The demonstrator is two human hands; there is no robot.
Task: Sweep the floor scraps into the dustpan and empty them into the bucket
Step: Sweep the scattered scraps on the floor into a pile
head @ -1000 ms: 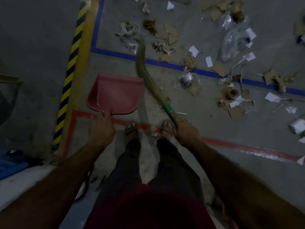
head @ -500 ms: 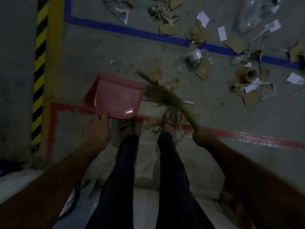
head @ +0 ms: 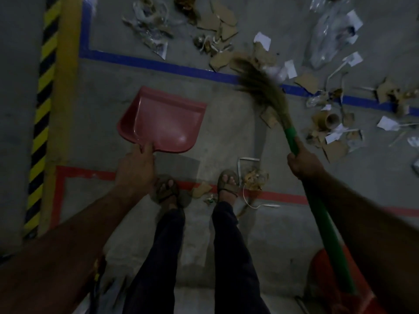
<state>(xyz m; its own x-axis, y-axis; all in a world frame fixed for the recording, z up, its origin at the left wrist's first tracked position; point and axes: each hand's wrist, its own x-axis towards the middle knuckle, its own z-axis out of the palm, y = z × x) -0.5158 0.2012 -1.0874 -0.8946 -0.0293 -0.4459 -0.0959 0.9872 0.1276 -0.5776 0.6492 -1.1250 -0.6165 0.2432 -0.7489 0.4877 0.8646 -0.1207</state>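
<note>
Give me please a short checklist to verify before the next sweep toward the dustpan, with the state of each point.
1. Left hand holds the dustpan: ok.
2. Right hand grips the broom: ok.
3. Dustpan mouth faces the scraps: ok.
4. Dustpan lip flat on the floor: cannot tell.
5. Bristles behind scraps near the blue line: ok.
6. Scraps by the feet gathered: not ok.

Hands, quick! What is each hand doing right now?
Left hand: closed, holding the pink dustpan by its handle.
Right hand: closed, holding the broom by its green handle.
</note>
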